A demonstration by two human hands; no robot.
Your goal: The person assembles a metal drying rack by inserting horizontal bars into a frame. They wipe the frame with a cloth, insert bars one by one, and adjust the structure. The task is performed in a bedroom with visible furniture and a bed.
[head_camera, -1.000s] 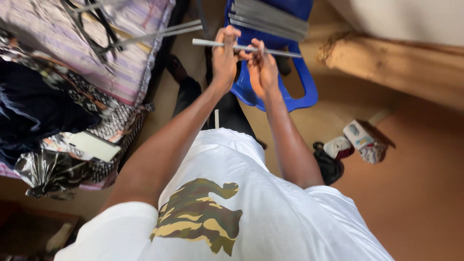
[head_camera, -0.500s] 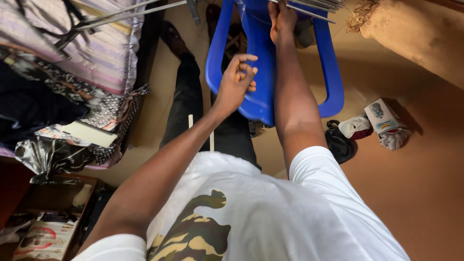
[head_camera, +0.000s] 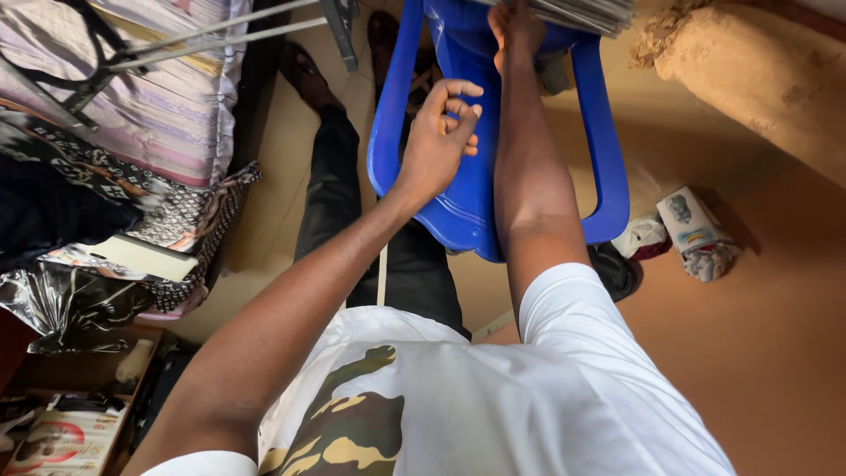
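**Two hands over a blue plastic chair**

From the head camera, looking down past a white T-shirt with a camouflage print (head_camera: 397, 414), both bare arms stretch forward over a blue moulded plastic chair (head_camera: 467, 203) standing on the tan floor.

The right hand (head_camera: 515, 26) reaches farthest, arm nearly straight, and meets a stack of thin grey metal strips (head_camera: 573, 11) lying on the chair at the top edge of the picture. The fingers seem closed on the stack's near end, though the frame cuts them off, so the grip is not certain.

The left hand (head_camera: 441, 132) hovers above the chair's left rim, elbow bent, wrist cocked. Its fingers are curled loosely, tips close to the thumb, holding nothing.

Dark trousers (head_camera: 335, 194) and a sandalled foot (head_camera: 304, 70) extend along the floor left of the chair. Further left lies a heap of striped and patterned fabrics (head_camera: 150, 115) with long grey metal rods (head_camera: 220, 31) across it. A crumpled white packet (head_camera: 696, 234) lies on the floor to the right.
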